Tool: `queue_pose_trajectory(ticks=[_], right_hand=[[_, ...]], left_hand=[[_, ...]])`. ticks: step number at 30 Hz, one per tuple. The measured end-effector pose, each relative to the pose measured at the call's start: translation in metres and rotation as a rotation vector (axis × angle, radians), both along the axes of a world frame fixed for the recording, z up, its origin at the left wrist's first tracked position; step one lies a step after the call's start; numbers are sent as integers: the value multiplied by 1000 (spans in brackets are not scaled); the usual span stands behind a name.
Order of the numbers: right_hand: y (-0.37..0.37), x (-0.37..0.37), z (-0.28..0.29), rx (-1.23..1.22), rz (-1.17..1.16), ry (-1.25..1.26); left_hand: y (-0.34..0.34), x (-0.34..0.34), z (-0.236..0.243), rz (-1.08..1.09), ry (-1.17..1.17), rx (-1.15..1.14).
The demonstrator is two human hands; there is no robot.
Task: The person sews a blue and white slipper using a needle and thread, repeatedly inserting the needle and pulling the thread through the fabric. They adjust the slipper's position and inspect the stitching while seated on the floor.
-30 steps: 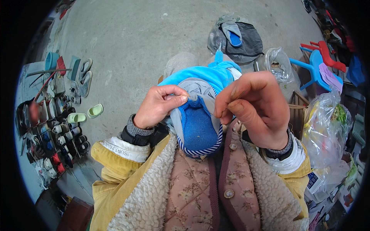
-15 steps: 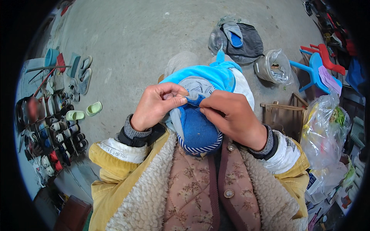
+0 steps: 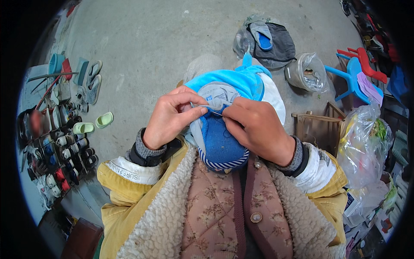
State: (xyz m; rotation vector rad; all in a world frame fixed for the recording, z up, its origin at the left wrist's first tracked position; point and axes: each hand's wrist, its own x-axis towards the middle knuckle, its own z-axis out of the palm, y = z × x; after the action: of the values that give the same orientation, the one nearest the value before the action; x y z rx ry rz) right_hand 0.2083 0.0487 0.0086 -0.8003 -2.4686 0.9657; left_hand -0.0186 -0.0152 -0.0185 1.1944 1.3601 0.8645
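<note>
A slipper (image 3: 222, 144) with a blue inner sole, a grey cloth upper and a blue-and-white striped edge rests on my lap, its heel end toward me. My left hand (image 3: 170, 118) is closed, pinching the rim of the grey upper between thumb and fingers. At the opening, my right hand (image 3: 261, 129) is closed in a pinch around a thin, bright needle (image 3: 217, 113), most of it hidden by the fingers. Beneath the slipper, bright blue and white cloth (image 3: 224, 80) covers my lap.
Ahead, a matching slipper (image 3: 262, 36) lies on a dark grey bag (image 3: 280, 49). A plastic-lined bin (image 3: 297, 75), blue stool (image 3: 351, 82), wooden stool (image 3: 317, 118) and clear plastic bags (image 3: 362, 146) stand right. Left are a shoe rack (image 3: 64, 146) and green clogs (image 3: 104, 120).
My right hand has shifted slightly left and closer to the rim. A short, bright needle now shows at its fingertips. My left hand keeps its pinch on the upper.
</note>
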Motion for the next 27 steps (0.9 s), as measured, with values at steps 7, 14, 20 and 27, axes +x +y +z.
queue_pose_trajectory(ticks=[7,14,20,27], right_hand=[[0,-2,-3,14,-8,-15],[0,-2,-4,0,-29,-12],[1,-2,-5,-12,-37,-11],[4,-3,-9,-19,-15,42]], left_hand=[[0,1,-2,-7,11,-32],[0,0,-2,-29,12,-85],[-1,3,-5,3,-35,-37],[-3,2,-3,19,-36,-27]])
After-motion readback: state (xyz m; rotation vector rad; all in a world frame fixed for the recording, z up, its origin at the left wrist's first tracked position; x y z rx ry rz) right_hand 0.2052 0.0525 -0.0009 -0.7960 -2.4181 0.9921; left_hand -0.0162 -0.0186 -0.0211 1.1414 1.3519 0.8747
